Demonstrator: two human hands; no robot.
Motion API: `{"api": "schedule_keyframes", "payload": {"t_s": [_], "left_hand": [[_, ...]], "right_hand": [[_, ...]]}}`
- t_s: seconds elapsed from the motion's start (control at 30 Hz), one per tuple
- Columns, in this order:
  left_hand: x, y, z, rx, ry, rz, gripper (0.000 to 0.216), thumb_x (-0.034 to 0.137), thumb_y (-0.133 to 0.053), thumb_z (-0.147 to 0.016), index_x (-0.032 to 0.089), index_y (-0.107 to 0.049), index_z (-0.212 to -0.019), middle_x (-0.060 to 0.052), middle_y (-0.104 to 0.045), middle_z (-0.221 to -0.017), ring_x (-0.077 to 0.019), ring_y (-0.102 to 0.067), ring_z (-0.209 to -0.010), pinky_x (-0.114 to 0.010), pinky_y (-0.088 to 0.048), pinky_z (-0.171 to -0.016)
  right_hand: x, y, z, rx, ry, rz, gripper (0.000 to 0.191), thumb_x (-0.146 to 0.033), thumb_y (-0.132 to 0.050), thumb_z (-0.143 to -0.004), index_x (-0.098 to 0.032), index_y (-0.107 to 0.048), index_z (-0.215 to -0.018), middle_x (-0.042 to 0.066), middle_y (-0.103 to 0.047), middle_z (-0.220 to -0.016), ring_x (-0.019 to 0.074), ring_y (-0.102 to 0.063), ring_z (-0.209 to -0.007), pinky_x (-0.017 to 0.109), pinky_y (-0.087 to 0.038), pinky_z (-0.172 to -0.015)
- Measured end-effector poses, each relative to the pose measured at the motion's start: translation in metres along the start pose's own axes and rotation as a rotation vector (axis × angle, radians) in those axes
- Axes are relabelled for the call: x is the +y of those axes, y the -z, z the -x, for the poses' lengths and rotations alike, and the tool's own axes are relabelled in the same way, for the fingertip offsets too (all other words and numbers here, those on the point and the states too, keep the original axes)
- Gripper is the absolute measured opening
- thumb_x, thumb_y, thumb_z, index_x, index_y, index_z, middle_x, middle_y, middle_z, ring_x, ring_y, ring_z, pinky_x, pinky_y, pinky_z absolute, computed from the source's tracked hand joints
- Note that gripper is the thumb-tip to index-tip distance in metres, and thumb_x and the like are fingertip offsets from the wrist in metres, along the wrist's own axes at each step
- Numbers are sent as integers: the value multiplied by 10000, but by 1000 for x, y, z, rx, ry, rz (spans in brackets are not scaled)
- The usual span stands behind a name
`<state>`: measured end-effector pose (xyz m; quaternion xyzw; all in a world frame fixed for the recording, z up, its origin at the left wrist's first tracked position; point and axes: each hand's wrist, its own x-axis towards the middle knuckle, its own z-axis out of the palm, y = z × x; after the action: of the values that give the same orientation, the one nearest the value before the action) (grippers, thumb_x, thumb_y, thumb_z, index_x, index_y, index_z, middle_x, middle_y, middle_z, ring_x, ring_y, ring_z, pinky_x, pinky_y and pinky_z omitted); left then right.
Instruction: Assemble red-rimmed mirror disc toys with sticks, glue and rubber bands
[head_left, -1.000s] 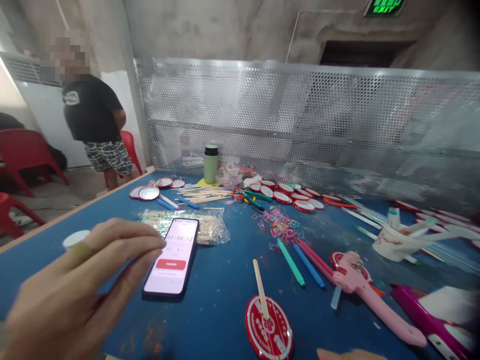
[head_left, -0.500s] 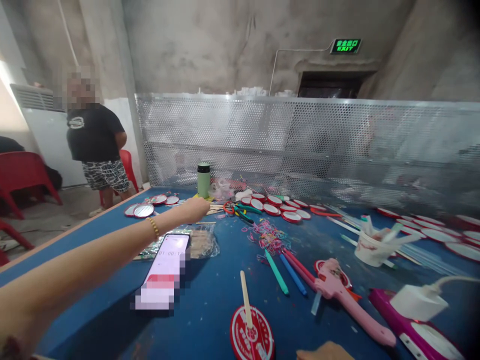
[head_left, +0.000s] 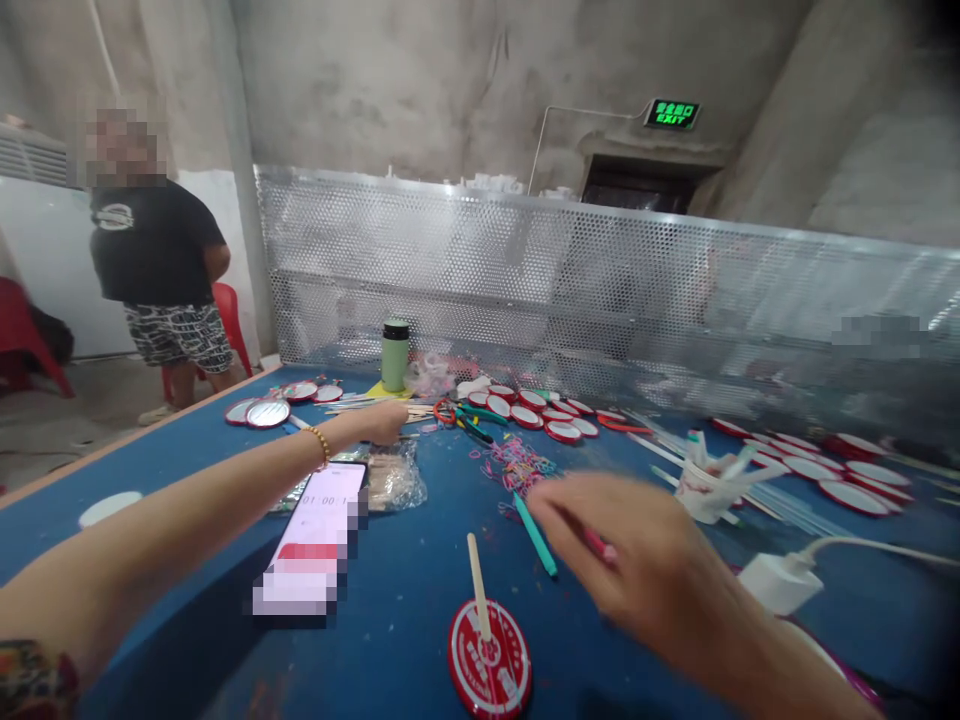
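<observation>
My left hand [head_left: 385, 423] reaches far across the table to a pile of thin wooden sticks [head_left: 421, 411]. Its fingers look curled, but whatever they pinch is hidden. My right hand [head_left: 615, 530], blurred, hovers over the pens to the right; its fingers are bent, and I cannot tell whether they grip anything. A pink pen [head_left: 600, 546] shows just under it, and a teal pen [head_left: 536, 537] lies to its left. Between my arms, near the front, a round red lid [head_left: 499, 678] with white print lies with a flat wooden stick [head_left: 478, 585] on it.
A phone [head_left: 319, 520] lies by a plastic bag of wooden pieces [head_left: 390, 480]. Colourful rubber bands [head_left: 517, 465], more red-rimmed lids [head_left: 529, 416], a paper cup of pens [head_left: 701, 490], a white charger [head_left: 780, 580] and a green bottle [head_left: 395, 358] stand or lie around. A person [head_left: 157, 240] stands left.
My right hand has come up from the bottom edge over the pens, covering the pink glue gun. My left hand stays at the sticks. The view has shifted slightly; a white disc now shows at left.
</observation>
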<state>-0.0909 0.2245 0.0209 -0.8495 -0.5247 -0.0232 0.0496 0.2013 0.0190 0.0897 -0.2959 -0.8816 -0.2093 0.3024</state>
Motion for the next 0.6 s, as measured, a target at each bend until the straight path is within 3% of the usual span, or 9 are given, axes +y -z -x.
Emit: {"api": "schedule_keyframes", "payload": {"t_s": [0.13, 0.23, 0.4, 0.6], "left_hand": [[1, 10, 7, 74, 5, 48, 116, 55, -571, -655, 140, -642, -689, -31, -600, -616, -133, -502, -548, -224, -345, -512], [10, 20, 19, 138, -29, 80, 147, 60, -548, -684, 147, -634, -767, -48, -626, -710, -146, -511, -602, -239, -329, -532], [32, 33, 43, 210, -94, 127, 139, 99, -515, -720, 162, -602, -809, -48, -628, -741, -153, -511, -648, -246, -308, -550], [43, 38, 56, 303, -129, 214, 118, 91, -497, -716, 161, -569, -778, -33, -613, -708, -134, -494, -619, -239, -300, -553]], "right_hand": [[54, -53, -77, -451, -357, 136, 268, -279, -489, -961, -154, -721, -909, 109, -743, -938, 230, -680, -917, 310, -463, -817], [89, -103, -108, -564, -448, 118, 217, -218, -548, -935, -95, -725, -911, 154, -729, -979, 259, -661, -1007, 327, -458, -877], [106, -161, -120, -652, -558, 66, 346, -330, -611, -936, -132, -585, -1219, 111, -607, -1220, 222, -631, -1032, 415, -540, -871], [95, -182, -118, -599, -571, -1, 338, -340, -568, -961, -130, -584, -1226, 85, -595, -1234, 221, -628, -1042, 402, -529, -891]]}}
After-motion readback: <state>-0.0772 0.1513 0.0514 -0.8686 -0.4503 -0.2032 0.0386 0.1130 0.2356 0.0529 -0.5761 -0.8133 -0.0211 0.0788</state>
